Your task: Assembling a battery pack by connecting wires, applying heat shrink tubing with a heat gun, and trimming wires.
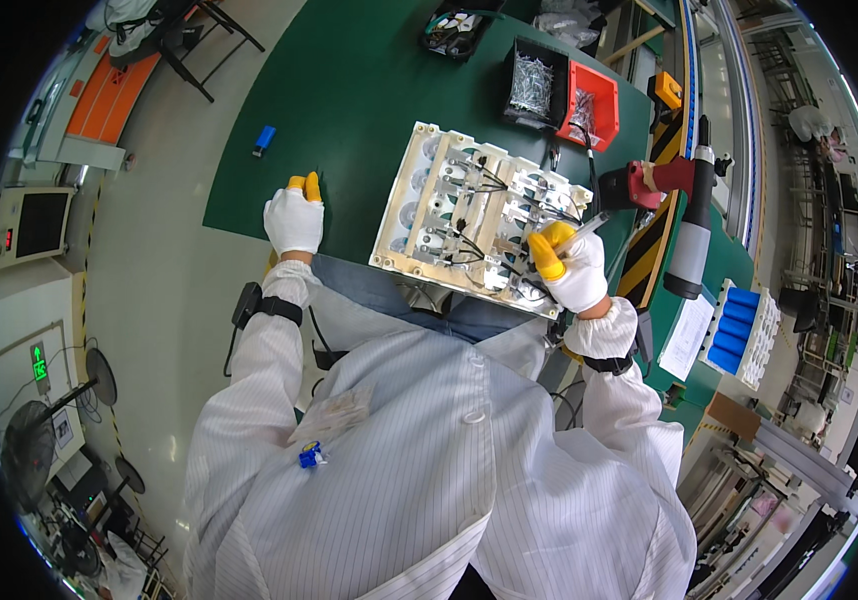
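Note:
A cream-coloured battery module frame, with metal strips, round cells and black wires, sits at the near edge of the green table. Over its right near corner is my right hand, in a white glove with yellow fingertips. Its fingers close around a slim pale pen-like stick, whose exact kind I cannot make out. My left hand, gloved alike, rests on the table left of the module. Its fingers are curled in, and whatever they may hold is hidden.
A black bin and a red bin of screws stand beyond the module. To the right hangs a red and black power driver. A blue object lies at left. Blue cells sit in a white holder beside paper.

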`<state>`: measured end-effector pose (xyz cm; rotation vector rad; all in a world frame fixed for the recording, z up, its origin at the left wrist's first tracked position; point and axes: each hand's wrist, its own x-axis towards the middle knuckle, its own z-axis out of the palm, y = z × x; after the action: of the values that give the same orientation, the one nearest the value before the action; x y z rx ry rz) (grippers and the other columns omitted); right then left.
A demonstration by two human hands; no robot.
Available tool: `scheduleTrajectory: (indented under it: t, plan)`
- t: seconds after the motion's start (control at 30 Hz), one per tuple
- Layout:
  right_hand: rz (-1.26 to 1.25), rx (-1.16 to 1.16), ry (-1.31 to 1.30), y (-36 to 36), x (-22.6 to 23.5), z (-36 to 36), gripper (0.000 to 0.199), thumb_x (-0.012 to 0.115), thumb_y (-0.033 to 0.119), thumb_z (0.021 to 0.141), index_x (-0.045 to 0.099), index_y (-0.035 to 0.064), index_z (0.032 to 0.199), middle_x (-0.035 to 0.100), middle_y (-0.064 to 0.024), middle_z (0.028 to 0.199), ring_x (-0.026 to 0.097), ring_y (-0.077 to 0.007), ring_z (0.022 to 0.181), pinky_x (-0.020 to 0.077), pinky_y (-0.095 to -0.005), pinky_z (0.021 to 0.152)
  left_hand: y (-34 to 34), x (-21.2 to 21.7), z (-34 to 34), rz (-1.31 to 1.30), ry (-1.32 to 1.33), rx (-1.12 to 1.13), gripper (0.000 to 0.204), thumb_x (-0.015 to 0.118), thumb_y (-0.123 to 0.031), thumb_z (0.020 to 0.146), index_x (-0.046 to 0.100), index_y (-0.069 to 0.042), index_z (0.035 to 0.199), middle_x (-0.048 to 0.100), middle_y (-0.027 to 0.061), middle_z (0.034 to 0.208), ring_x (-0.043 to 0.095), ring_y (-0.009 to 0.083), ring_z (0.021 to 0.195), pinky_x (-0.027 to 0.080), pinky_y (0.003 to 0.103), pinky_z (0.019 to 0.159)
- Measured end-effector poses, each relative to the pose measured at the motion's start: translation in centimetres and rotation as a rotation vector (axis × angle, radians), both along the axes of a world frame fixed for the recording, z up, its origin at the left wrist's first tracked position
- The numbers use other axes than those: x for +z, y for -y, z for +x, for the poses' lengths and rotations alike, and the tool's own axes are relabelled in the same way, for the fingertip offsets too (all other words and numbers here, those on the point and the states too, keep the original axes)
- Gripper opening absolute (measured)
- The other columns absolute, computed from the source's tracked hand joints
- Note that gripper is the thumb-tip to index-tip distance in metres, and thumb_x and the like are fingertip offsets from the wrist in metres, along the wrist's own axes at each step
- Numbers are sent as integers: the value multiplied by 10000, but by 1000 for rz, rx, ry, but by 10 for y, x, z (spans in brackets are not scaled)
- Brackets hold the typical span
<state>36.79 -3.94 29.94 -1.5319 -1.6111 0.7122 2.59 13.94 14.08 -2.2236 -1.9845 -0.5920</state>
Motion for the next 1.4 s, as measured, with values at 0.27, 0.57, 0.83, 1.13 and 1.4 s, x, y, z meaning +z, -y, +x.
scheduleTrajectory:
  t: [0.27,0.57,0.83,1.13,1.4]
  plan:
    - [-15,88,68,0,-5,-1,174,774,126,857,659,54,747,574,-88,632,551,-262,544,441,-316,526,0,3,1,-23,-11,2,362,565,-389,983,725,-78,889,677,155,728,656,355,666,520,457,636]
    - [-21,32,-5,-2,1,1,126,759,108,851,673,44,785,625,-83,677,617,-223,577,472,-293,549,1,5,0,-42,1,6,352,572,-384,978,733,-77,917,685,153,767,661,350,706,523,455,658]
    - [-113,-87,-462,-103,40,-13,210,666,165,966,658,-28,1048,715,-88,934,710,-154,824,558,-246,746,2,11,2,-92,-2,21,304,605,-349,952,730,-72,937,683,146,764,658,335,716,523,435,694]
    - [187,-29,1,-132,-14,-17,197,753,171,913,675,11,826,590,-34,649,465,-98,561,415,-257,541,2,10,-3,-106,41,-25,274,644,-318,924,721,-55,908,670,136,732,650,318,705,505,433,700]
    - [92,13,98,-133,-13,-14,137,745,133,916,704,6,887,636,0,714,542,-74,627,446,-232,610,2,14,-2,-72,38,-22,295,643,-337,935,718,-54,898,663,131,703,646,308,665,506,417,679]
